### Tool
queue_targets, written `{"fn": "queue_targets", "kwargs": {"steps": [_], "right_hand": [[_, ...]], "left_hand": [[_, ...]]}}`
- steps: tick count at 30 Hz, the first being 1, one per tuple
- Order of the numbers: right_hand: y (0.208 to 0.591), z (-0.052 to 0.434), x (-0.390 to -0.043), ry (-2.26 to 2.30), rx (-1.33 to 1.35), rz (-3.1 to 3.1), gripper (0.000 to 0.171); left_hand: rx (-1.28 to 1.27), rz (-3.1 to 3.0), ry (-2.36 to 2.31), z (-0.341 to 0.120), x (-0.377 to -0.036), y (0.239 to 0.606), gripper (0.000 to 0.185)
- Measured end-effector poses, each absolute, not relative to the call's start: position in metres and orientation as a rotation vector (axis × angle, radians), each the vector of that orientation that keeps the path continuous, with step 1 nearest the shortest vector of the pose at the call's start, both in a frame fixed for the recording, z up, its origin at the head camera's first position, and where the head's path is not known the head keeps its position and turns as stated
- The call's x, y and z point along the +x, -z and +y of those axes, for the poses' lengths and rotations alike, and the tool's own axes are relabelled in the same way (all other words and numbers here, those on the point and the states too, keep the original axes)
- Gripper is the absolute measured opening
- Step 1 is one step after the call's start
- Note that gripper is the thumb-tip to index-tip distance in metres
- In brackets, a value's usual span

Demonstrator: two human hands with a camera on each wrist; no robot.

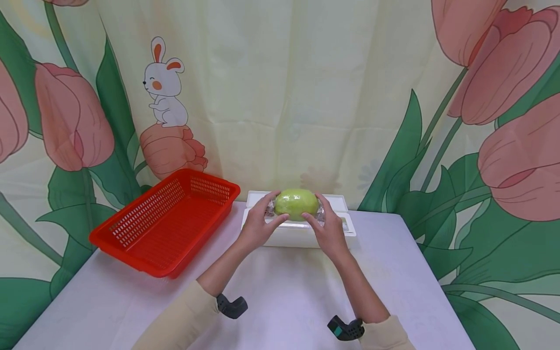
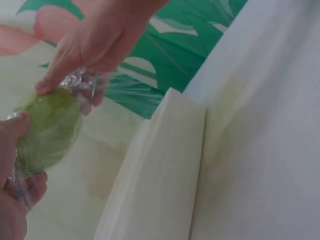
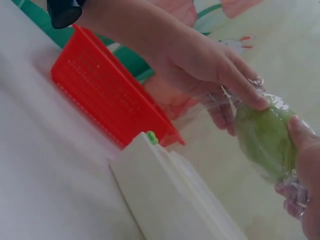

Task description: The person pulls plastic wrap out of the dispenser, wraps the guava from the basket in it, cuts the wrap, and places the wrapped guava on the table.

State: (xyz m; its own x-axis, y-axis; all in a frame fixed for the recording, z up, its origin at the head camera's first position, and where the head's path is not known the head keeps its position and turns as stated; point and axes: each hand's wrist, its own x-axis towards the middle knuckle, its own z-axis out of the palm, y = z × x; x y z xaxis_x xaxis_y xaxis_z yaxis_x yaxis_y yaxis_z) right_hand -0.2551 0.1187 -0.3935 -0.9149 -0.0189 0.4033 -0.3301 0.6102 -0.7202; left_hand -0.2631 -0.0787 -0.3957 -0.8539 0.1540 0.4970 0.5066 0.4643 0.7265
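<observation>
A smooth, oval green fruit [image 1: 296, 204], wrapped in clear plastic film, is held up over the white box. On its left side my left hand [image 1: 257, 224] grips it, thumb in front and fingers behind. My right hand [image 1: 329, 230] holds the opposite end the same way. Bunched film [image 2: 82, 80] gathers at the fruit's ends under the fingers, as both wrist views show. Below and behind the hands stands the long white box [image 1: 293, 239], its lid [image 1: 336, 201] raised at the back. A strip of film trails toward the box in the left wrist view.
To the left on the white table [image 1: 280, 296] sits a red plastic basket [image 1: 164, 266] with perforated sides. A small green piece [image 3: 152, 137] is on the box's end in the right wrist view. Behind the table hangs a curtain [image 1: 284, 97] printed with tulips and a rabbit.
</observation>
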Motion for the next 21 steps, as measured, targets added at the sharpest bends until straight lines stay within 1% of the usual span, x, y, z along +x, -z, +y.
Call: {"fn": "queue_targets", "kwargs": {"steps": [15,21], "right_hand": [[0.383,0.119,-0.241,-1.232,0.296,-2.441,0.070],[0.377,0.118,-0.236,-1.230,0.323,-2.416,0.066]], "left_hand": [[-0.572,-2.318,1.343,-0.080,-0.249,0.385,0.064],[-0.574,-2.305,1.343,-0.080,-0.242,0.379,0.064]]}}
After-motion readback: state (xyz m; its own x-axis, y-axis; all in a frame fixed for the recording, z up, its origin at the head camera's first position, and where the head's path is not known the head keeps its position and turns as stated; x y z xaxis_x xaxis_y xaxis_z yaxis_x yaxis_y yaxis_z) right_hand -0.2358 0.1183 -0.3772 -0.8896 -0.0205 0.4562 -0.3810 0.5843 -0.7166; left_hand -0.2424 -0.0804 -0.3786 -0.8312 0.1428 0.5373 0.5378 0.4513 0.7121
